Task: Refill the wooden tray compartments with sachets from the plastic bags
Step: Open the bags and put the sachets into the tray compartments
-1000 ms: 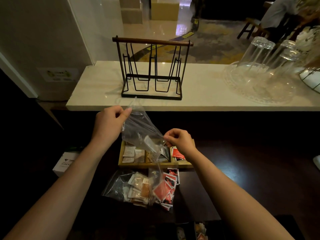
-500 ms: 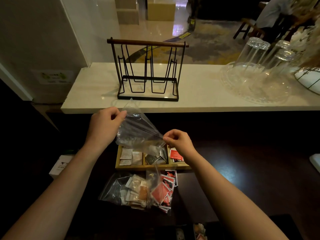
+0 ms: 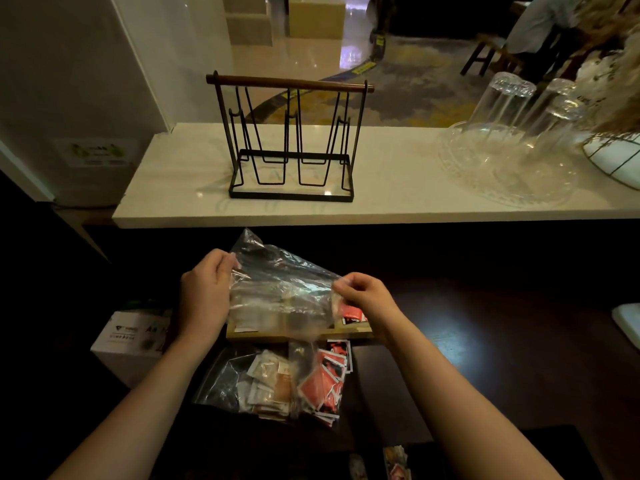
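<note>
A clear, near-empty plastic bag (image 3: 282, 289) is stretched between my hands above the wooden tray (image 3: 298, 336). My left hand (image 3: 206, 294) pinches its left edge and my right hand (image 3: 363, 299) pinches its right corner. The bag hides most of the tray; only the front rim and red sachets (image 3: 351, 313) in the right compartment show. In front of the tray lie two more plastic bags, one with beige and brown sachets (image 3: 268, 384), one with red sachets (image 3: 325, 379).
A white box (image 3: 133, 336) sits to the left on the dark counter. On the raised marble ledge stand a black wire rack (image 3: 291, 140) and upturned glasses on a glass tray (image 3: 509, 140). More sachets (image 3: 394, 462) lie at the bottom edge.
Both hands have lowered the bag and spread it wider and flatter over the tray, so it now covers the left and middle compartments.
</note>
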`<state>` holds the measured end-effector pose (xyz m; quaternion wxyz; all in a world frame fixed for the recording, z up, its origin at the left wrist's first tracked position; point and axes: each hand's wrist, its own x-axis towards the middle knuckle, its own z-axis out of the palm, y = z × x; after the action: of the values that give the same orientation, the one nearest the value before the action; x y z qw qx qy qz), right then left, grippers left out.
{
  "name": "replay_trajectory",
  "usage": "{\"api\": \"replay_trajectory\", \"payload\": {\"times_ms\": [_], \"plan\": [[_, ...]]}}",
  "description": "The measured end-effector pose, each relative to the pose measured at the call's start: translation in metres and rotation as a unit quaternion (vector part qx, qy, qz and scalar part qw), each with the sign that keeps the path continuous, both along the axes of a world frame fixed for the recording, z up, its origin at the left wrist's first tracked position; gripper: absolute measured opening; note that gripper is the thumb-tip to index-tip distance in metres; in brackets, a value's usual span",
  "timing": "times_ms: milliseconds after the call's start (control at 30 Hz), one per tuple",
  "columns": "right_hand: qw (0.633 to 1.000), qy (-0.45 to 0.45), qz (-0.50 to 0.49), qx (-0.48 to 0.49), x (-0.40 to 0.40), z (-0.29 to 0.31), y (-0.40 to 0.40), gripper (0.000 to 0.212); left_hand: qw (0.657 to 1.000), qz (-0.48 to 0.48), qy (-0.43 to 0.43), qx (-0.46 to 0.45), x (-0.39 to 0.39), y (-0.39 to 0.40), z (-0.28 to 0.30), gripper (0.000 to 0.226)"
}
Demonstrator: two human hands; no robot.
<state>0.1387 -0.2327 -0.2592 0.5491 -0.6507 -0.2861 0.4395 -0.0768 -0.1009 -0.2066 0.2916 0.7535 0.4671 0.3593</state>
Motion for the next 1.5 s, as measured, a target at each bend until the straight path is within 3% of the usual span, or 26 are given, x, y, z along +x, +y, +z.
{"api": "replay_trajectory", "payload": {"times_ms": [133,233,300,433,567,667,733,867,967,1033,1133,1233,1333,1400,1500], "plan": [[0.996,0.03,-0.083,0.012,0.001,-0.01,-0.016,0.011,0.999,-0.022,0.017,0.017,0.004,-0.007,-0.012,0.019],[0.974,-0.046,-0.222,0.004,0.014,-0.026,-0.031,0.013,0.999,-0.039,0.026,-0.024,0.007,-0.016,-0.022,0.018],[0.95,-0.036,-0.31,-0.009,0.027,-0.04,-0.045,0.015,0.993,-0.067,0.078,-0.064,0.009,-0.024,-0.031,0.018],[0.89,0.061,-0.451,-0.034,0.046,-0.073,-0.079,0.017,0.944,-0.17,0.24,-0.151,0.019,-0.054,-0.06,0.022],[0.844,0.087,-0.523,-0.081,0.051,-0.099,-0.107,0.017,0.904,-0.268,0.266,-0.198,0.026,-0.083,-0.088,0.04],[0.84,0.1,-0.52,-0.118,0.05,-0.113,-0.118,0.003,0.885,-0.311,0.298,-0.179,0.03,-0.091,-0.097,0.036],[0.843,0.086,-0.507,-0.156,0.05,-0.12,-0.12,0.008,0.883,-0.31,0.311,-0.167,0.032,-0.093,-0.1,0.031],[0.847,-0.01,-0.452,-0.28,0.052,-0.122,-0.125,0.021,0.896,-0.255,0.331,-0.146,0.031,-0.09,-0.106,0.017],[0.834,-0.131,-0.37,-0.388,0.049,-0.121,-0.135,0.025,0.909,-0.217,0.308,-0.177,0.031,-0.086,-0.111,0.004],[0.809,-0.199,-0.344,-0.434,0.043,-0.119,-0.138,0.021,0.918,-0.191,0.26,-0.231,0.031,-0.084,-0.11,0.025],[0.782,-0.27,-0.366,-0.425,0.038,-0.116,-0.135,0.016,0.919,-0.136,0.179,-0.324,0.028,-0.081,-0.108,0.057],[0.765,-0.361,-0.337,-0.413,0.039,-0.118,-0.133,0.023,0.904,-0.089,0.113,-0.403,0.024,-0.079,-0.109,0.063],[0.766,-0.389,-0.305,-0.411,0.041,-0.113,-0.131,0.026,0.895,-0.049,0.075,-0.437,0.022,-0.081,-0.108,0.058],[0.786,-0.392,-0.29,-0.38,0.036,-0.105,-0.124,0.029,0.893,-0.028,0.069,-0.445,0.021,-0.083,-0.106,0.052],[0.824,-0.417,-0.24,-0.3,0.019,-0.09,-0.104,0.029,0.887,-0.024,0.067,-0.457,0.019,-0.084,-0.108,0.017]]}}
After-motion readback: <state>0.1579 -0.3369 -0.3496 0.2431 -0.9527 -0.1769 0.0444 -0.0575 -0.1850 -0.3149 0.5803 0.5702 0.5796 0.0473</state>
